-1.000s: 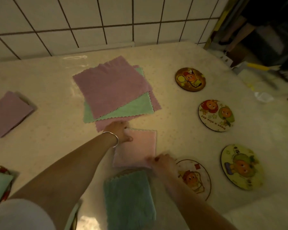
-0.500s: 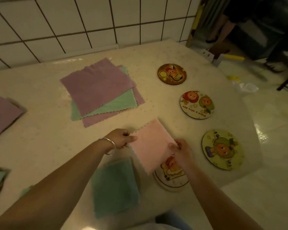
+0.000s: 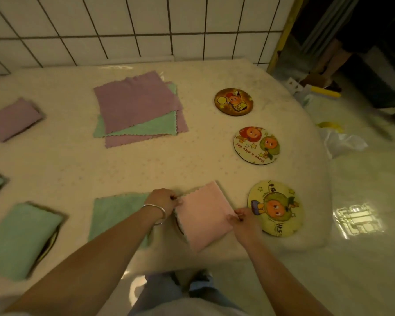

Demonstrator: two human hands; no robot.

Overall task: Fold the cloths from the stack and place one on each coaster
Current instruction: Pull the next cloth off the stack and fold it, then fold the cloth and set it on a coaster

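A folded pink cloth (image 3: 204,216) lies near the front edge of the table (image 3: 146,169), a soft, fuzzy square turned at an angle with a scalloped edge along its left side. It covers a coaster whose dark rim (image 3: 179,225) just peeks out beneath that side. The left hand (image 3: 164,200), with a silver bangle (image 3: 156,213) on the wrist, pinches the cloth's upper-left corner, and the right hand (image 3: 243,221) pinches its right corner, so both hands grip the pink cloth. Just left of it lies a folded green cloth (image 3: 116,215). Farther back sits the stack of unfolded cloths (image 3: 137,108), purple on top, then green, then purple, all with wavy edges. Three bare round coasters run along the right side: a brown coaster (image 3: 233,101) at the back, a white coaster (image 3: 256,145) printed with two cartoon faces and the words "Have a nice day", and a yellow coaster (image 3: 275,207) just beside the right hand, whose printed characters are too small to read. On the left, a folded purple cloth (image 3: 13,118) and another green folded cloth (image 3: 21,238) rest on the table.
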